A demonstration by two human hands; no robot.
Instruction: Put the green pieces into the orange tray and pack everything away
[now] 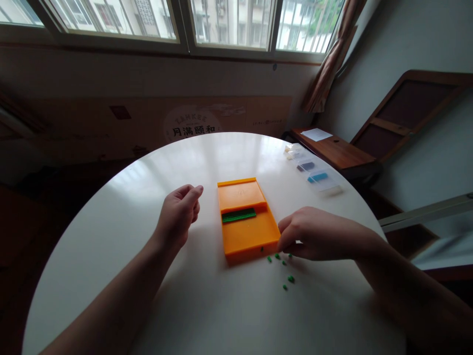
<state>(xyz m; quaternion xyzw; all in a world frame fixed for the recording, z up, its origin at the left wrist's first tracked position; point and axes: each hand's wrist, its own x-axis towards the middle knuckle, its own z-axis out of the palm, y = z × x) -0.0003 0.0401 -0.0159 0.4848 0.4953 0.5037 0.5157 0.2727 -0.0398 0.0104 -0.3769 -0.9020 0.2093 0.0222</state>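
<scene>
An orange box (251, 238) lies open in front of me. Along the far side of its near compartment sits a studded green strip (239, 215). My left hand (182, 211) is closed in a fist above the table, left of the box and apart from it; anything inside the fingers is hidden. At the box's near right corner, my right hand (301, 234) reaches down with its fingers pinched together, and their tips are too hidden to show what they hold. Several small green pieces (290, 279) lie scattered on the table below and beside the right hand.
The round white table (92, 256) carries everything. Clear plastic bags (314, 170) with blue, dark and pale pieces lie near its far right edge. Beyond stands a wooden chair (336, 148) with a white paper (317, 134) on it. Windows (229, 24) line the far wall.
</scene>
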